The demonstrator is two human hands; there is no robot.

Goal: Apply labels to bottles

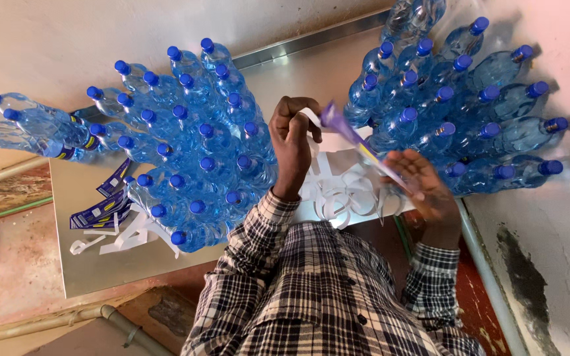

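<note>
My left hand [291,145] pinches the upper end of a long purple label strip [354,138], with a white backing tab [311,117] curling beside its fingers. My right hand [425,188], fingers spread flat, supports the strip's lower end. Both hands hover over a heap of curled white backing papers [344,194] on the metal table [100,264]. Clear blue water bottles with blue caps stand in two groups, one to the left [192,151] and one to the right [456,112] of my hands.
A small stack of purple labels [100,209] and more white paper scraps [123,237] lie at the table's left front. A few bottles [28,125] lie on their sides at the far left. Walls close in behind and at right; pipes [47,320] run below.
</note>
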